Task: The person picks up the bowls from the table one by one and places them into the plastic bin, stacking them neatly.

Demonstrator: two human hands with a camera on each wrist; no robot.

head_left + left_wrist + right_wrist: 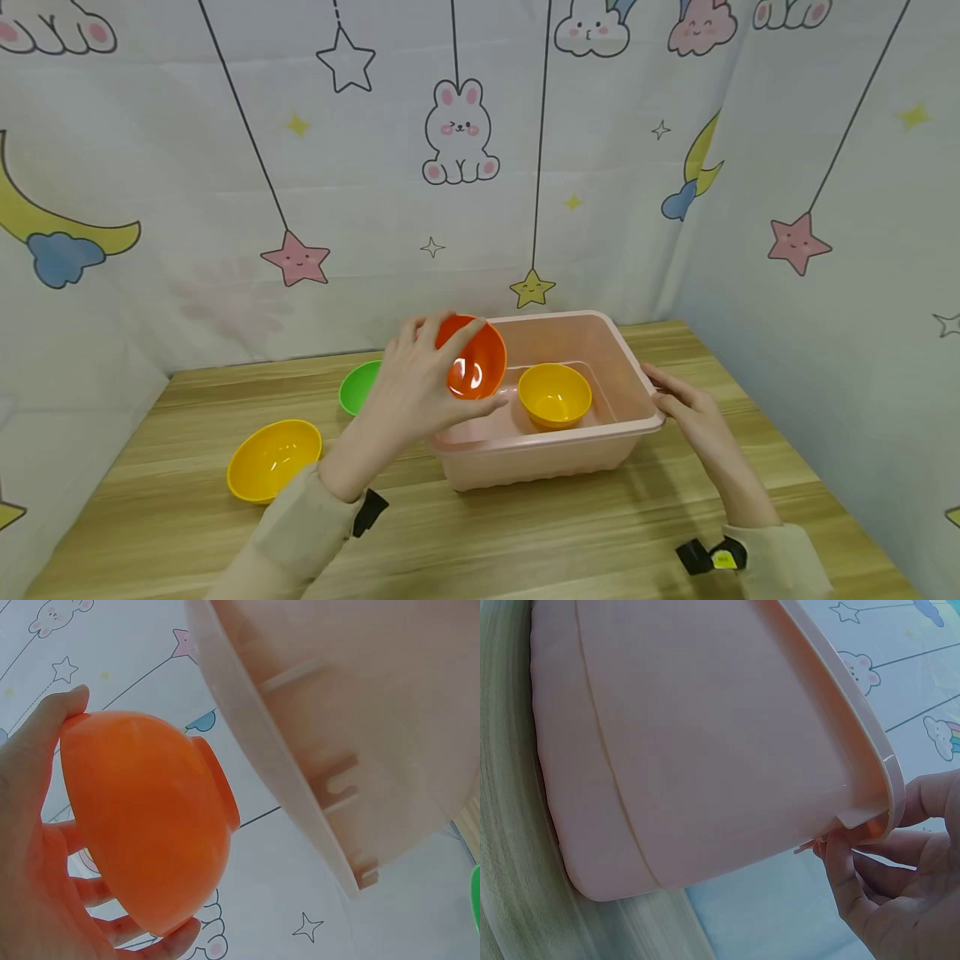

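Observation:
My left hand (420, 379) grips an orange bowl (480, 362) by its rim, tilted, at the left end of a pink plastic bin (536, 462). In the left wrist view the fingers and thumb span the mouth of the orange bowl (150, 817), its base turned toward the bin's outer side (262, 735). With my right hand (693, 425) I pinch the bin's rim at its right end; the right wrist view has thumb and fingers around that rim (896, 795). Inside the bin sits a yellow bowl (555, 396), upright.
Another yellow bowl (273, 458) rests on the wooden table (525, 542) at left. Behind my left hand is a green bowl (358, 387), partly hidden. A printed curtain (375, 183) hangs along the table's back and sides.

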